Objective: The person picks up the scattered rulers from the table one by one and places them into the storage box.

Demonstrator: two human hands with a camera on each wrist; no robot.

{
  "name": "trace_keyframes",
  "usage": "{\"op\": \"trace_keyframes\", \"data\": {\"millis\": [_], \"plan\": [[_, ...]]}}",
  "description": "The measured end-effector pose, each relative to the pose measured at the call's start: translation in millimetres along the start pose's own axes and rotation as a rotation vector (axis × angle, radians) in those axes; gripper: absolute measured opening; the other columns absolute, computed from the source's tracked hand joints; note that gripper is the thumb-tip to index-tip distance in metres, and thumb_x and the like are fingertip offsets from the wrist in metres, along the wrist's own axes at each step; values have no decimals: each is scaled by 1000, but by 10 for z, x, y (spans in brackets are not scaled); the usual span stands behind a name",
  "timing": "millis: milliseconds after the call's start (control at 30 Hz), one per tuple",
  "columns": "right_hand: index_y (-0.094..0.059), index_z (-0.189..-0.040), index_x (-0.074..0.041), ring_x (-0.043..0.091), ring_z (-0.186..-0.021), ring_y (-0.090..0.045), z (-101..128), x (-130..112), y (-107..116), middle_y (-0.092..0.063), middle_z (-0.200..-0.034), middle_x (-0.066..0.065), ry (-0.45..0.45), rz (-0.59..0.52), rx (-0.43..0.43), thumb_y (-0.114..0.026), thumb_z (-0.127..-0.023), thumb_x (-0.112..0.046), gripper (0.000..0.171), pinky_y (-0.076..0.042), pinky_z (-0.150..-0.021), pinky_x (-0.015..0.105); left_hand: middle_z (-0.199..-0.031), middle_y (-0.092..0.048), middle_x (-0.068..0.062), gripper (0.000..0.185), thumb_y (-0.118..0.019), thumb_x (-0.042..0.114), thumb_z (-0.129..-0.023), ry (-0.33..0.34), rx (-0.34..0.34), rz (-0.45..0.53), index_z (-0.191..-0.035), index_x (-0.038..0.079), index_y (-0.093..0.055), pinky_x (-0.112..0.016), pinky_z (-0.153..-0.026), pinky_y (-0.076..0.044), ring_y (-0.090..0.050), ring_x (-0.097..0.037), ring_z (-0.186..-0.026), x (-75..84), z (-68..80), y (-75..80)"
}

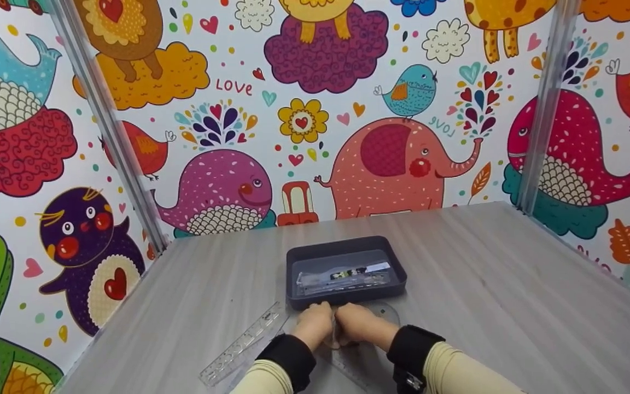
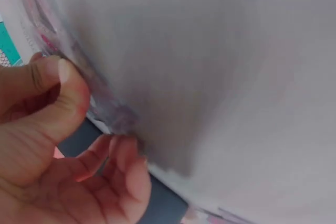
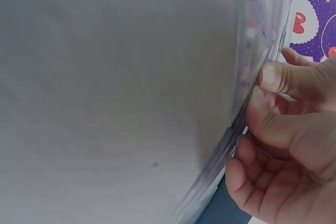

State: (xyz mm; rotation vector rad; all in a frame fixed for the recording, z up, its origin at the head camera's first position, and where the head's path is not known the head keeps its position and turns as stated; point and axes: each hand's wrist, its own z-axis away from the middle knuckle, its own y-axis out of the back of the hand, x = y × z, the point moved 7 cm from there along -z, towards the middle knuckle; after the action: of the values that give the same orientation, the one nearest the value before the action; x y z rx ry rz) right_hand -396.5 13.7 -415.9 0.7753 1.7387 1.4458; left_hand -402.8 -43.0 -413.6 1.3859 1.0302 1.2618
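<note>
My left hand point(image 1: 314, 326) and right hand point(image 1: 363, 324) are close together just in front of a dark grey tray point(image 1: 291, 302). Thumb and fingertips of the left hand pinch a thin clear plastic piece point(image 2: 116, 109), seen in the left wrist view. The right hand pinches clear plastic point(image 3: 253, 30) between thumb and finger in the right wrist view. Both hands hide much of it in the head view; I cannot tell its exact kind. Left of the left hand, a clear ruler point(image 1: 241, 345) lies slanted on the table. A clear round-edged plastic piece point(image 1: 389, 312) shows beyond the right hand.
Inside the tray lies a clear plastic packet point(image 1: 320, 279) with a printed label point(image 1: 348, 272). More clear straight-edged plastic point(image 1: 350, 372) lies under and beside the forearms on the wood-patterned table point(image 1: 484, 306). Walls point(image 1: 304, 71) with printed cartoon animals stand behind and at both sides.
</note>
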Motion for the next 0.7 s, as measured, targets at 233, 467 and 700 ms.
{"op": "trace_keyframes", "data": {"millis": [233, 467, 700], "plan": [[-60, -65, -12, 15, -61, -47, 13, 19, -18, -54, -60, -3, -9, -19, 17, -71, -57, -14, 14, -40, -56, 27, -91, -46, -13, 66, -80, 23, -43, -91, -6, -60, -99, 5, -52, -41, -67, -41, -46, -31, -85, 28, 36, -5], [-58, -68, -17, 19, -69, -35, 32, 86, -26, -42, -72, 2, -103, -15, 57, -69, -57, -14, 16, -36, -57, 36, -89, -47, -11, 61, -80, 20, -43, -127, 22, -55, -96, 5, -53, -41, -66, -42, -47, -31, -84, 21, 37, -3], [-52, -84, -5, 25, -72, -43, 34, 131, -8, -45, -77, 9, -150, -50, 88, -69, -56, -13, 34, -39, -60, 39, -90, -46, -16, 67, -81, 22, -42, -123, 69, -47, -95, -1, -48, -41, -67, -42, -48, -33, -83, 43, 33, 7]]}}
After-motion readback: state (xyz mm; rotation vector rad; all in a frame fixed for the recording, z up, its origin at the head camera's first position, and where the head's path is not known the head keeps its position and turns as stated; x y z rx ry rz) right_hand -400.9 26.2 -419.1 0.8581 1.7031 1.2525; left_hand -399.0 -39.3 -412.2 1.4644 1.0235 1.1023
